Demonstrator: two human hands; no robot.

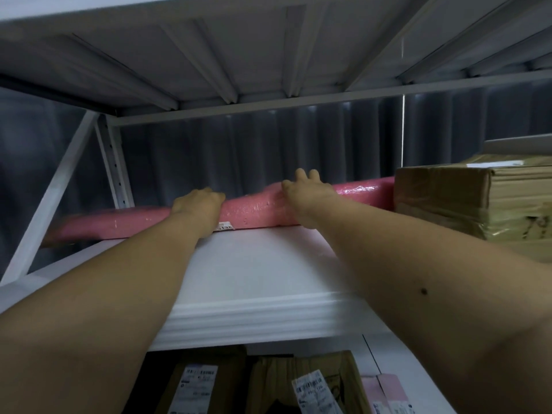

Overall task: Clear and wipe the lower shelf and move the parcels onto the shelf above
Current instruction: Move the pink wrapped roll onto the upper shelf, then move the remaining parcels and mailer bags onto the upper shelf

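Head view, looking up into a white metal rack. Both arms reach over the upper shelf (257,264). A long pink parcel (257,212), wrapped in clear film, lies along the far edge of that shelf, left to right; its left part is blurred. Left hand (198,203) rests on the parcel with fingers curled over its top. Right hand (306,189) lies on the parcel with fingers spread and straight. The parcel's right end touches a taped cardboard box (472,201). Below, on the lower shelf, brown labelled parcels (298,383) and a pink one (385,389).
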